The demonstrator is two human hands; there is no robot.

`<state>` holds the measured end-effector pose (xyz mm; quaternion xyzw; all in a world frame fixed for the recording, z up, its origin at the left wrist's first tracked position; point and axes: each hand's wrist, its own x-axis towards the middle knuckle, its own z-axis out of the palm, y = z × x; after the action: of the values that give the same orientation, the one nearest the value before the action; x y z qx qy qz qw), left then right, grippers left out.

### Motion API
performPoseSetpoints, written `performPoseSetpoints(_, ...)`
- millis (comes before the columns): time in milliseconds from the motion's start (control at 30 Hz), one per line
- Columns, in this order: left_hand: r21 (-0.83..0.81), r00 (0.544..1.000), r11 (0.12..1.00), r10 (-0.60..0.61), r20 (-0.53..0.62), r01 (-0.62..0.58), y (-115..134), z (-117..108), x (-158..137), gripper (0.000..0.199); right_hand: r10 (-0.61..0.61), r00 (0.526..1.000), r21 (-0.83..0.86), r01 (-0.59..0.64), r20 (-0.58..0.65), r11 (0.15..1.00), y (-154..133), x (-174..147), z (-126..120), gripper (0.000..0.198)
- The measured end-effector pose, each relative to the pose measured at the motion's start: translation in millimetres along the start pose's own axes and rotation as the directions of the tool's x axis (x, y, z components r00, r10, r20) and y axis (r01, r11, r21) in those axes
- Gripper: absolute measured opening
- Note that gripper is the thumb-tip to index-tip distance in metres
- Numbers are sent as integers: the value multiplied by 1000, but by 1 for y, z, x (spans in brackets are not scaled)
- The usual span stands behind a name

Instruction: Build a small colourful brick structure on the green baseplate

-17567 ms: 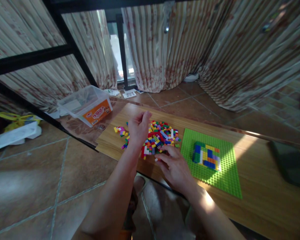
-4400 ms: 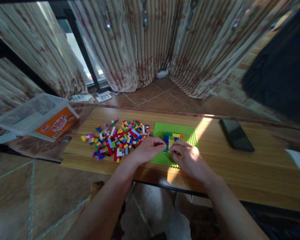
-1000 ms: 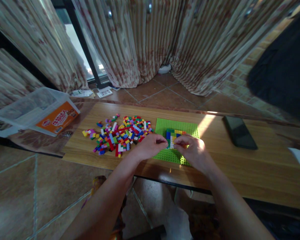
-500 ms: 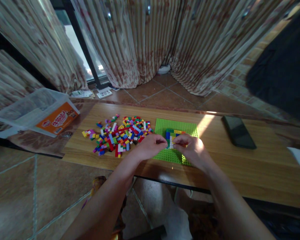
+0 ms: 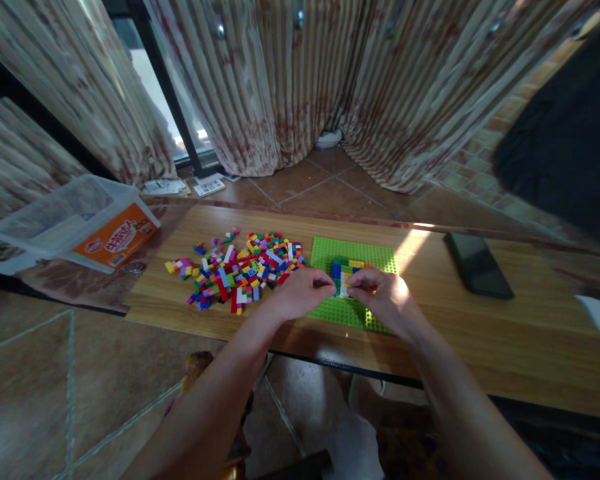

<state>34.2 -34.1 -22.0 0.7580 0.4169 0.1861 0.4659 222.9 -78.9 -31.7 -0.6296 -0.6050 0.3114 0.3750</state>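
Observation:
A bright green studded baseplate (image 5: 325,248) lies on the wooden table, with a small block of blue, green, yellow and white toy bricks (image 5: 343,265) built on it. My left hand (image 5: 305,292) is closed in a pinch at the left side of this build, close to a dark green bit. From the right, my right hand (image 5: 383,293) is closed too, its fingertips at the white bricks and its fingers covering part of the build. What either pinch holds, if anything, is too small to make out.
A wide pile of loose coloured bricks (image 5: 250,267) spreads left of the baseplate. Beyond it stands a clear plastic box (image 5: 70,220) with an orange label. A dark phone (image 5: 479,265) lies on the right of the table (image 5: 480,333). Striped curtains (image 5: 280,87) hang behind.
Hardly anything differs. Both hands stay pinched at the build, and the whole view has shifted very slightly.

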Motion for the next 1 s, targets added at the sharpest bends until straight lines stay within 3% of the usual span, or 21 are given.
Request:
performPoseSetpoints(633, -18, 1000, 1000, -11, -17, 10, -1, 1, 2, 21, -68, 997, -23, 68, 23, 997, 2, -2, 3, 7)
performPoseSetpoints(800, -29, 1000, 1000, -6, -24, 6, -2, 2, 2, 21, -220, 972, -211, 199, -81, 957, -1, -8, 7, 12)
performPoseSetpoints(933, 5, 999, 1000, 4, -39, -3, -2, 1, 2, 22, -372, 905, -398, 270, -206, 877, 3, -5, 12, 18)
performPoseSetpoints(1000, 24, 998, 1000, 18, -56, -16, -3, -1, 2, 21, -433, 879, -482, 298, -196, 824, 8, -1, 16, 29)
